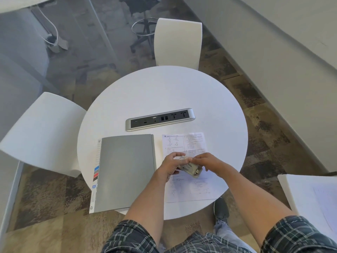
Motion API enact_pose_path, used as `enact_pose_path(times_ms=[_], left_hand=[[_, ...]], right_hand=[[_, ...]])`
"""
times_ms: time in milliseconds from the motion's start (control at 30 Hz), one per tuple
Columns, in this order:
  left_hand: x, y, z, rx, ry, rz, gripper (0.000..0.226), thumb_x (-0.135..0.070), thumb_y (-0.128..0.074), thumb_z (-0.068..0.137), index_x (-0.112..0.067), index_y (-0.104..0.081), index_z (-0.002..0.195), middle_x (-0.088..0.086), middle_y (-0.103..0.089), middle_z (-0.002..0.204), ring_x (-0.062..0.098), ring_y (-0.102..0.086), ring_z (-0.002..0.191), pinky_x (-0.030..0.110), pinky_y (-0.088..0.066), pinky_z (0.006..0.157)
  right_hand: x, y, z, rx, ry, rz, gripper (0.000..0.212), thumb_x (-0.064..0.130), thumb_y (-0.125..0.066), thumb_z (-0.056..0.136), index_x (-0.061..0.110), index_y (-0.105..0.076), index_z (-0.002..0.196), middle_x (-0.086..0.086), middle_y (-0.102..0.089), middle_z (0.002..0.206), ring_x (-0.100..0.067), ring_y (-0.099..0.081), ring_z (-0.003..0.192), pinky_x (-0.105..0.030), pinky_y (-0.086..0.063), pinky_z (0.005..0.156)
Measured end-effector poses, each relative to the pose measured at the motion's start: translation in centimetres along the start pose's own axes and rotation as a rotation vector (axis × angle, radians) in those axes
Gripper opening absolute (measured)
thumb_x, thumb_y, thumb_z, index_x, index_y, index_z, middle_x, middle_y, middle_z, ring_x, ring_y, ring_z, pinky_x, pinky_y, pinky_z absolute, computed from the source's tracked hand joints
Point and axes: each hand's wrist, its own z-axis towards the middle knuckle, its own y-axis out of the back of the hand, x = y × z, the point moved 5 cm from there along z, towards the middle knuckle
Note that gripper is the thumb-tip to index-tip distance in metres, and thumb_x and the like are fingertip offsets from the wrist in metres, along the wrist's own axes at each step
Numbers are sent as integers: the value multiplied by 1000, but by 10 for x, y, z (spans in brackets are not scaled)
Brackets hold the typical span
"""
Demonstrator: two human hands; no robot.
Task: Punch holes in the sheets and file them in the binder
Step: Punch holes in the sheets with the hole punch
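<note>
A closed grey binder [125, 170] lies on the round white table [164, 92], its lower edge hanging over the table's near rim. To its right lie printed sheets [187, 190] with diagrams and text. Above the sheets both hands hold a small silver hole punch [191, 169]. My left hand [170, 166] grips its left end. My right hand [206, 161] grips its right end, fingers curled over the top. The punch is lifted a little off the paper and partly hidden by my fingers.
A silver socket strip [160, 119] is set into the table behind the binder. White chairs stand at the far side [177, 42] and at the left [42, 132]. Another white surface with paper [313, 198] is at the right. My shoe [221, 209] shows under the table edge.
</note>
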Motion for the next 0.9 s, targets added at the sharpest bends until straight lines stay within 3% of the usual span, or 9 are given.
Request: enact_pose_path(times_ms=[100, 267, 367, 633, 767, 833, 900], left_hand=[[1, 6, 0, -70, -6, -67, 60, -34, -92, 64, -25, -67, 118, 8, -76, 108, 17, -67, 79, 30, -47, 69], [1, 10, -1, -123, -24, -164, 45, -28, -88, 76, -21, -69, 116, 7, -77, 105, 17, -71, 79, 30, -48, 70], [0, 11, -3, -88, -8, -172, 36, -26, -85, 81, -16, -70, 112, 7, -78, 97, 15, -72, 74, 29, -51, 68], [0, 7, -4, -1, 5, -108, 33, -19, -85, 81, -10, -72, 111, 5, -77, 92, 18, -72, 79, 30, -54, 73], [-6, 14, -3, -199, -80, 39, 19, -23, -82, 85, -10, -75, 96, 1, -77, 88, 17, -72, 73, 25, -50, 66], [-9, 23, -6, -367, -132, 192, 10, -24, -78, 87, -15, -73, 87, -4, -74, 85, 15, -69, 78, 21, -48, 64], [-8, 30, -9, -506, -139, 391, 11, -28, -76, 89, -19, -70, 91, -5, -68, 95, 15, -66, 87, 22, -47, 68]], right_hand=[[2, -6, 1, 33, 27, 67, 58, 60, -78, 79, 6, -79, 99, -6, -71, 84, -16, -54, 78, -25, -36, 60], [10, -10, 3, 8, 52, 165, 34, 35, -81, 88, 6, -77, 104, -2, -75, 83, -13, -62, 72, -25, -39, 60], [13, -12, 4, -15, 65, 244, 29, 28, -82, 88, 5, -76, 104, -5, -76, 83, -13, -66, 66, -25, -42, 58], [7, -12, 4, 3, 68, 381, 26, 20, -81, 90, 4, -70, 106, -13, -75, 89, -22, -68, 74, -30, -55, 67], [-2, -3, 8, -78, 55, 395, 30, 22, -81, 89, 4, -69, 110, -13, -78, 91, -24, -66, 77, -30, -53, 66], [-9, 5, 7, -122, 51, 414, 31, 23, -81, 90, 2, -71, 111, -13, -78, 91, -22, -65, 74, -30, -52, 65], [-15, 14, 6, -176, 46, 427, 27, 23, -78, 92, 2, -72, 108, -14, -77, 92, -20, -64, 70, -30, -50, 63]])
